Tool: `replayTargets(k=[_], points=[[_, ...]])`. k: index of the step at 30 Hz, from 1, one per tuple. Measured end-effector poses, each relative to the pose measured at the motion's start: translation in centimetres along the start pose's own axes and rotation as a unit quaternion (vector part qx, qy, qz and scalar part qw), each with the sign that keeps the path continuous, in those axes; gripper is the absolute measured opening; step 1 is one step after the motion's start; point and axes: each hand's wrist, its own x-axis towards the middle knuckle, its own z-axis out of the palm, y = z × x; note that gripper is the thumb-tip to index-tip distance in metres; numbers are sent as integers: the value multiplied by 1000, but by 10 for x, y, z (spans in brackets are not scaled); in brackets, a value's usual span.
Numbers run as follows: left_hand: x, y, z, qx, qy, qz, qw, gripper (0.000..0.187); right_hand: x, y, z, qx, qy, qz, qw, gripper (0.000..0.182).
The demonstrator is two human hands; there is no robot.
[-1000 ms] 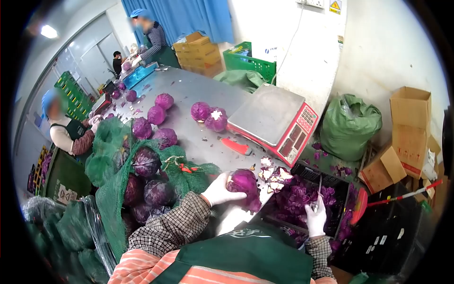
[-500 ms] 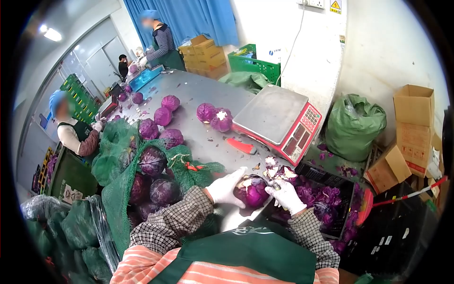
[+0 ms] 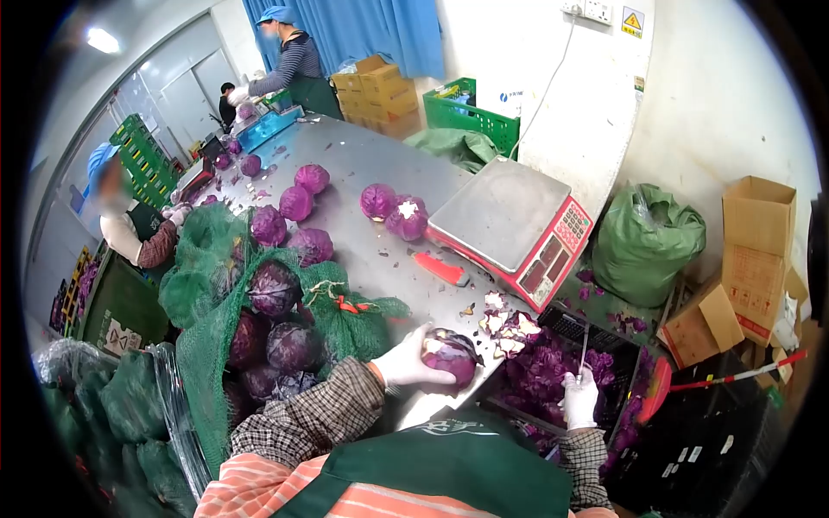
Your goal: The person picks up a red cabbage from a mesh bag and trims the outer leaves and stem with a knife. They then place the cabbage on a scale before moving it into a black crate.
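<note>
My left hand (image 3: 413, 361), in a white glove, grips a red cabbage (image 3: 452, 356) at the table's near edge, fingers wrapped round its left side. A pale cut patch shows on the cabbage's upper left. My right hand (image 3: 579, 399), also gloved, is closed round a knife (image 3: 585, 345) with its thin blade pointing up. That hand is over a black crate (image 3: 566, 325) of loose purple leaves (image 3: 542, 373), apart from the cabbage. Pale cut stem pieces (image 3: 509, 328) lie on the table corner between the hands.
A green mesh sack (image 3: 203, 345) of cabbages lies at the left. On the metal table (image 3: 363, 259) are several cabbages (image 3: 406, 217), a red-handled knife (image 3: 439, 268) and a red scale (image 3: 501, 216). A green bag (image 3: 649, 246) stands right. Two co-workers (image 3: 298, 65) stand along the table.
My right hand has moved right and down, away from the cabbage to over the crate, and the knife blade now shows. My left hand keeps the cabbage, which has turned slightly.
</note>
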Motion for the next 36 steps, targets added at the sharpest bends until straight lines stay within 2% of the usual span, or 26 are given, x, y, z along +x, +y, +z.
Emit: replayTargets(k=[1, 2, 4, 5, 6, 8, 10, 11, 15, 16, 17, 19, 20, 21, 23, 24, 25, 27, 28, 29, 30, 31, 33, 34, 35, 36], points=[[-5, 8, 7, 73, 3, 5, 997, 131, -20, -29, -7, -69, -19, -21, 997, 47], [-8, 27, 13, 141, 12, 18, 990, 134, -13, -5, 6, -105, -16, -145, 984, 57], [-11, 53, 28, 221, 28, 51, 974, 133, -45, -55, 21, -42, -120, -187, 974, 52], [-12, 60, 34, 252, 39, 67, 965, 132, -53, -57, 38, 58, -169, -187, 966, 50], [-11, 58, 40, 272, 52, 80, 958, 131, -55, -60, 45, 13, -188, -217, 958, 49], [-11, 51, 45, 241, 65, 85, 965, 125, -60, -65, 59, -72, -219, -283, 931, 49], [-13, 49, 45, 227, 74, 82, 968, 120, -67, -80, 63, -110, -246, -318, 909, 51], [-14, 53, 46, 227, 75, 79, 968, 119, -70, -88, 64, -130, -262, -307, 906, 50], [-13, 48, 50, 230, 98, 87, 964, 112, -58, -78, 77, -149, -207, -350, 902, 46], [-16, 48, 49, 235, 99, 101, 962, 112, -54, -78, 76, -129, -180, -304, 926, 39], [-18, 47, 47, 229, 83, 112, 963, 113, -40, -66, 80, -126, -112, -341, 925, 35], [-22, 43, 37, 223, 53, 138, 963, 116, -31, -63, 71, -172, -146, -167, 960, 31], [-21, 28, 33, 206, 51, 171, 962, 114, -25, -38, 78, -149, -103, -197, 963, 27], [-20, 17, 25, 187, 40, 178, 965, 115, -21, -22, 80, -115, -85, -176, 974, 25], [-20, 4, 0, 164, 3, 134, 977, 117, -15, 0, 74, -46, -49, -132, 989, 22], [-24, 3, -14, 186, -10, 97, 978, 119, -11, 11, 59, 59, -34, -123, 990, 22], [-21, -11, -25, 123, -42, 78, 988, 122, -6, 16, 38, 165, -20, -111, 980, 21], [-23, 7, -35, 42, -82, 38, 995, 120, 6, 15, -3, 139, 40, 31, 989, 31], [-25, 15, -33, -62, -98, 6, 993, 118, -4, 2, -9, 152, 31, 23, 988, 35], [-26, 24, -31, -165, -114, -25, 979, 116, -13, -17, -12, 166, 26, 15, 986, 40], [-23, 36, -35, -161, -141, -88, 973, 113, -25, -36, -7, 147, -44, -35, 988, 54], [-13, 13, -25, -167, -114, -2, 979, 112, -39, -55, 5, 154, -95, -38, 983, 60], [-5, 9, -24, -140, -88, 27, 986, 100, -63, -92, 37, 143, -195, -66, 968, 78], [-6, 22, -33, -86, -111, -38, 989, 101, -56, -80, 60, 81, -194, -145, 967, 76], [9, -18, -25, -174, -118, 9, 978, 96, -49, -67, 84, 17, -180, -224, 958, 75], [11, -17, -29, -208, -125, -4, 970, 94, -50, -76, 101, -40, -157, -299, 941, 73]])
